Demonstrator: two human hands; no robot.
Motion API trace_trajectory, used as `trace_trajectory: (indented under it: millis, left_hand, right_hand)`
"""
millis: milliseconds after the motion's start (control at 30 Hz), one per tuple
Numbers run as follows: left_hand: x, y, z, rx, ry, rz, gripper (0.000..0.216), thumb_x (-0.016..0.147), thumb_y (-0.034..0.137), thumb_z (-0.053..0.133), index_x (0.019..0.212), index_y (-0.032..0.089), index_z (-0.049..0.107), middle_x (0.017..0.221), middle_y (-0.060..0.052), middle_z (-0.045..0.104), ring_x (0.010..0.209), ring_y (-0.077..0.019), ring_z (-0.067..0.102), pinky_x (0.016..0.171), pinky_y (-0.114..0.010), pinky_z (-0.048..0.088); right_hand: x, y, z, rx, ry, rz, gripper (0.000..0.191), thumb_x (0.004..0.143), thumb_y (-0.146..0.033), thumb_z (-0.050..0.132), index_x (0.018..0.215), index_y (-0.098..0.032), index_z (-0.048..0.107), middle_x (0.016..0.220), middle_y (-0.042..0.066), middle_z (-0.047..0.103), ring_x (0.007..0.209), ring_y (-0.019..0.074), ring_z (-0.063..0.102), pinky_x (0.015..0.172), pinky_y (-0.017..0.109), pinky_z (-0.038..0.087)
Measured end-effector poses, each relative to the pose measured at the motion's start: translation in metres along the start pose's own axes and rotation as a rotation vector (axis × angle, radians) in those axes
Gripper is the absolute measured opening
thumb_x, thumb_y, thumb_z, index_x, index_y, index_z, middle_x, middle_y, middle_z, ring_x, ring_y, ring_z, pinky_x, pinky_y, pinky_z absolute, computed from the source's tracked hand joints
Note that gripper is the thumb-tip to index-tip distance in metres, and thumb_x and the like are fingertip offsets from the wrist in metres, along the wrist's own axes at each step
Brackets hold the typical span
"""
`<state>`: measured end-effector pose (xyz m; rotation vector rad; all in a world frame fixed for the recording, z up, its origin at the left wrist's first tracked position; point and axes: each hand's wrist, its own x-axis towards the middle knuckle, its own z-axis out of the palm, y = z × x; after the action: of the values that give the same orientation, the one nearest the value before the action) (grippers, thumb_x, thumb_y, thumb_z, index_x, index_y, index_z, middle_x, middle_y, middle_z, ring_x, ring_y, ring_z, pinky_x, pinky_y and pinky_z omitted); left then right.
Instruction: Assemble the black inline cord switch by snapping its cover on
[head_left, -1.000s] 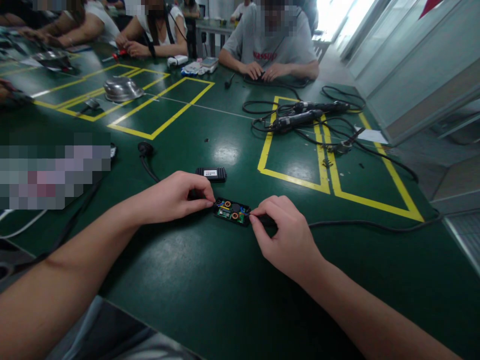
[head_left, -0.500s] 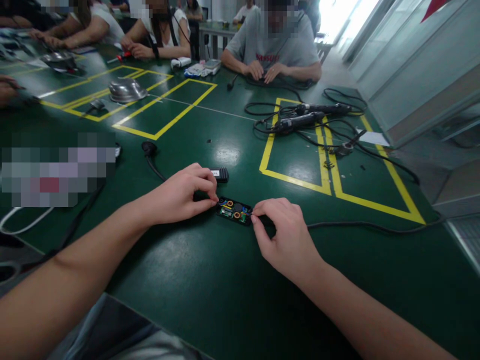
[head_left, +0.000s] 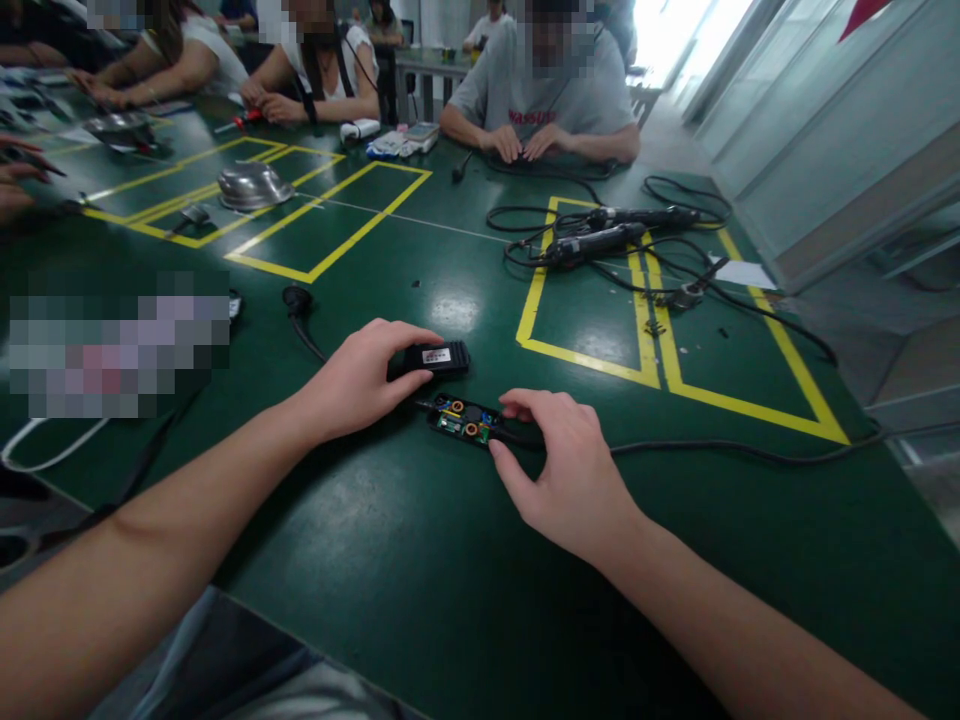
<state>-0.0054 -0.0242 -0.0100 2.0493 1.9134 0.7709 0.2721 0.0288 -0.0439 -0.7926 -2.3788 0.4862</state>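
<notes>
One illegible label (head_left: 435, 356) marks the cover (head_left: 454, 357) the left hand (head_left: 375, 370) grips; right hand (head_left: 570, 455) half-open at the casing (head_left: 459, 437).

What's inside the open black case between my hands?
Inside the case you can see a green board, two copper-coloured coils and a yellow strip. Whatever lies beneath the board and coils is covered, so I can't tell.

Ribbed plastic cover (head_left: 445, 357), glossy tabletop (head_left: 360, 560)

Black casing half (head_left: 462, 421) lies open side up, exposing green circuit board (head_left: 451, 426) and two copper-coloured coils (head_left: 471, 430). Ribbed black cover (head_left: 454, 354), separate, just beside it, white label (head_left: 435, 356) up.
</notes>
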Motion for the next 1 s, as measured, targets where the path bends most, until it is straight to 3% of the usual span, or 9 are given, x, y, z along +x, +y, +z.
trace_trajectory:
  millis: [100,233,433,1000]
  left_hand:
    - [-0.005,0.011,-0.004,-0.135,-0.033,0.131,0.040,0.102,0.041,0.070,0.136,0.023,0.076,0.134,-0.010,0.081,0.123,-0.0294,0.073,0.114,-0.045,0.055]
    - [-0.009,0.020,-0.004,-0.210,-0.200,0.221,0.037,0.099,0.033,0.076,0.135,0.025,0.077,0.131,-0.008,0.082,0.122,-0.0270,0.075,0.112,-0.042,0.056]
    - [-0.010,0.016,0.000,-0.204,-0.233,0.260,0.036,0.101,0.029,0.077,0.136,0.025,0.077,0.131,-0.007,0.083,0.123,-0.0252,0.074,0.113,-0.041,0.056]
    - [-0.009,0.024,0.002,-0.136,-0.254,0.262,0.034,0.101,0.024,0.078,0.135,0.024,0.077,0.128,-0.006,0.083,0.116,-0.0242,0.072,0.106,-0.040,0.055]
  right_hand:
    - [-0.001,0.000,-0.001,0.009,-0.011,0.019,0.042,0.096,-0.032,0.068,0.136,-0.021,0.060,0.114,0.012,0.077,0.101,0.0317,0.072,0.092,0.050,0.050]
    - [-0.001,0.000,-0.001,-0.008,-0.031,0.017,0.052,0.094,-0.035,0.076,0.141,-0.020,0.060,0.118,0.013,0.077,0.106,0.0328,0.072,0.093,0.050,0.050]
    - [0.002,0.001,0.000,-0.026,-0.033,-0.023,0.024,0.100,-0.031,0.075,0.122,-0.024,0.072,0.117,0.010,0.081,0.106,0.0314,0.073,0.089,0.046,0.048]
    - [0.001,0.002,0.000,-0.022,-0.045,0.013,0.023,0.097,-0.030,0.077,0.119,-0.023,0.073,0.118,0.010,0.078,0.107,0.0315,0.071,0.090,0.047,0.049]
